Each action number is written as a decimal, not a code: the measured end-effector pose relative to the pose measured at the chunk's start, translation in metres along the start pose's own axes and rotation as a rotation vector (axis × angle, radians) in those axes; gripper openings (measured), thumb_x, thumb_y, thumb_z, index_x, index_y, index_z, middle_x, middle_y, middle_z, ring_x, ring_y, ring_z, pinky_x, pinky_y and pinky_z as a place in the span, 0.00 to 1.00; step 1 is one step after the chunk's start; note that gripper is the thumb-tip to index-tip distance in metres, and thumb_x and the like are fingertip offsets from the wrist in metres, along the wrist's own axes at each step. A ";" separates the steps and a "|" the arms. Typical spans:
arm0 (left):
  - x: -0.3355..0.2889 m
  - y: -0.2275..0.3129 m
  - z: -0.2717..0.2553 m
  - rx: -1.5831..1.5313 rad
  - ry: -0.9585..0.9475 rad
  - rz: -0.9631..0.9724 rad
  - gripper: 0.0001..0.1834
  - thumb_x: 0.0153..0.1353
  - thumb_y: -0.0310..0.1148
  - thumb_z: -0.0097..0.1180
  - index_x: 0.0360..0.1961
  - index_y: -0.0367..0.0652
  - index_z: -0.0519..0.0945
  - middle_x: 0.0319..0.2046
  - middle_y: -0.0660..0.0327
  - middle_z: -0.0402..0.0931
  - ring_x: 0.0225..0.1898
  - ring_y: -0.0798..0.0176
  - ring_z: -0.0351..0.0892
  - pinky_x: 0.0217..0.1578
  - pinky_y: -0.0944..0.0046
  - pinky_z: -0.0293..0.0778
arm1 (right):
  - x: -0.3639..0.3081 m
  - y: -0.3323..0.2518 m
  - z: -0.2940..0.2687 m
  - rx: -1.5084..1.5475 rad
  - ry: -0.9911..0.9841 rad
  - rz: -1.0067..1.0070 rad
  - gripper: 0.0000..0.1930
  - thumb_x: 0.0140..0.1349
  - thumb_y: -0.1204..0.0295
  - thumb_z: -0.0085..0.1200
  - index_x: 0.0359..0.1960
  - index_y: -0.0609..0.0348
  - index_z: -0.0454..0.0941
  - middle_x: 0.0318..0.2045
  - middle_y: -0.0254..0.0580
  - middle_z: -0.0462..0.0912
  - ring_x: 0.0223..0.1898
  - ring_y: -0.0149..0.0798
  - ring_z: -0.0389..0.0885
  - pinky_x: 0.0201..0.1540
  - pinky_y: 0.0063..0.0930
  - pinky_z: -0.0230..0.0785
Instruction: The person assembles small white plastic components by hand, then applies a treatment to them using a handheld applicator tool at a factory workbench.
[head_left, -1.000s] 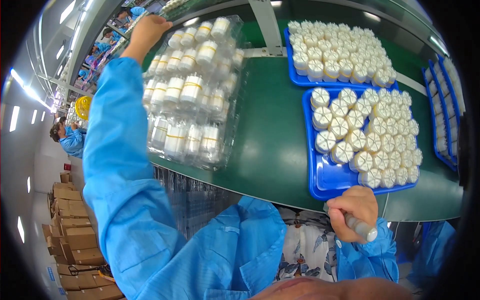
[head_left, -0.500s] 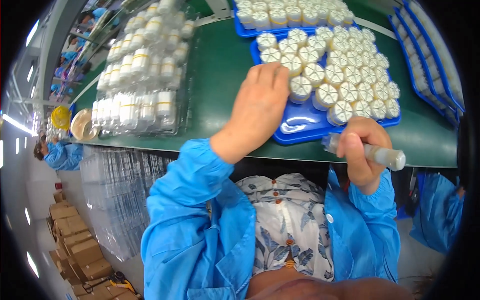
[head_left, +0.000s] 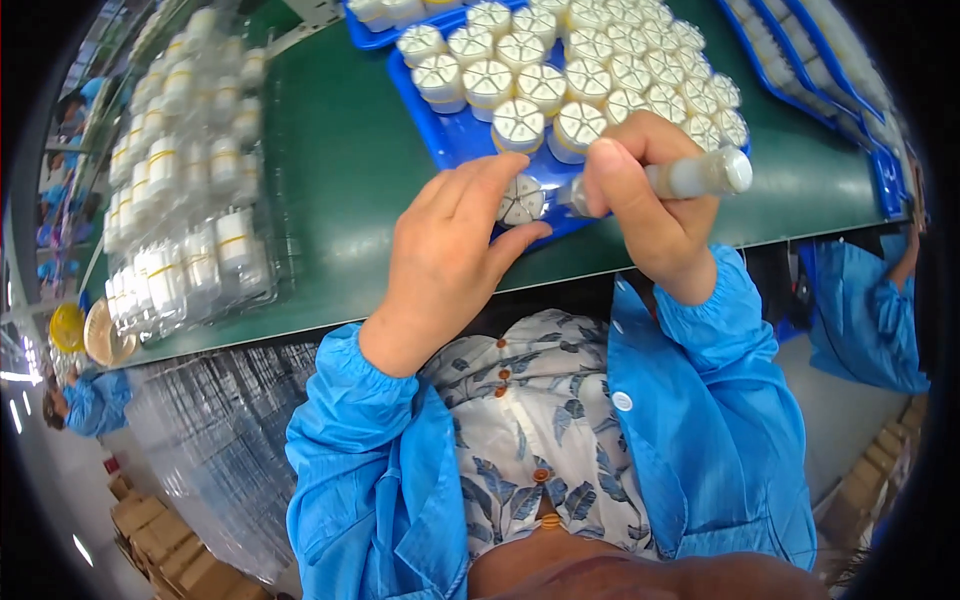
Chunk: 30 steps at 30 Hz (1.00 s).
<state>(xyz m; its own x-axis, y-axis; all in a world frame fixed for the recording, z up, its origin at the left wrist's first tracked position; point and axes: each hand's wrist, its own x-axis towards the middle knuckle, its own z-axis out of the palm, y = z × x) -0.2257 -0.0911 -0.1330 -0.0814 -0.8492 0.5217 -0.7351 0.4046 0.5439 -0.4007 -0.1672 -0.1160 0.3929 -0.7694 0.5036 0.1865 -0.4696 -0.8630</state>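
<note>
My left hand (head_left: 446, 238) curls its fingers and thumb around a white round cylinder (head_left: 522, 203) whose top is split into wedges, at the near edge of a blue tray (head_left: 425, 118). Gripped in my right hand (head_left: 655, 212) is a translucent tube with a rounded end (head_left: 708, 175). Its narrow tip points left, close beside that cylinder; whether they touch I cannot tell. Several more wedge-topped white cylinders (head_left: 541, 88) with yellowish bands stand upright in the tray beyond my hands. My right hand hides part of them.
Stacked clear plastic packs of white cylinders (head_left: 165, 220) stand on the left of the green table (head_left: 335, 180). Another blue tray (head_left: 372, 38) lies behind, and stacked blue trays (head_left: 830, 100) are at the far right. A person in a blue coat (head_left: 865, 320) is at the right.
My left hand has moved nearer and closed around one cylinder at the tray's near edge. My right hand has brought the tube left beside it. The whole view has shifted.
</note>
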 end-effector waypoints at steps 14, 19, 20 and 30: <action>0.003 -0.019 0.016 -0.174 0.023 0.074 0.27 0.41 0.21 0.68 0.47 0.42 0.78 0.46 0.56 0.78 0.44 0.51 0.77 0.44 0.58 0.74 | 0.023 0.004 -0.003 -0.014 -0.108 -0.187 0.11 0.63 0.75 0.56 0.23 0.66 0.75 0.16 0.34 0.69 0.18 0.24 0.65 0.18 0.23 0.52; 0.004 -0.022 0.014 -0.203 -0.005 0.081 0.29 0.41 0.20 0.68 0.49 0.41 0.77 0.47 0.56 0.78 0.46 0.51 0.75 0.45 0.58 0.73 | 0.025 0.013 0.005 0.065 -0.159 -0.179 0.10 0.63 0.76 0.57 0.23 0.66 0.75 0.17 0.34 0.69 0.18 0.25 0.65 0.18 0.24 0.52; 0.005 -0.018 0.014 -0.197 0.020 0.063 0.29 0.41 0.21 0.69 0.48 0.40 0.77 0.46 0.55 0.77 0.45 0.50 0.75 0.44 0.58 0.73 | 0.024 0.013 0.005 0.069 -0.168 -0.144 0.10 0.63 0.76 0.56 0.23 0.66 0.74 0.17 0.34 0.69 0.18 0.25 0.65 0.18 0.24 0.52; -0.005 -0.014 0.020 -0.042 0.129 0.002 0.28 0.39 0.25 0.72 0.46 0.38 0.77 0.41 0.54 0.77 0.41 0.50 0.76 0.40 0.56 0.73 | 0.029 -0.004 -0.002 0.052 -0.173 -0.126 0.12 0.64 0.75 0.56 0.21 0.64 0.72 0.17 0.33 0.69 0.18 0.23 0.65 0.19 0.23 0.52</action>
<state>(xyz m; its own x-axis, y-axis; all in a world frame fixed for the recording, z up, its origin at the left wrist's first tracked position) -0.2289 -0.0991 -0.1564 0.0060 -0.7988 0.6016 -0.7060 0.4227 0.5682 -0.3916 -0.1884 -0.0974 0.5113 -0.6180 0.5972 0.2888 -0.5309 -0.7967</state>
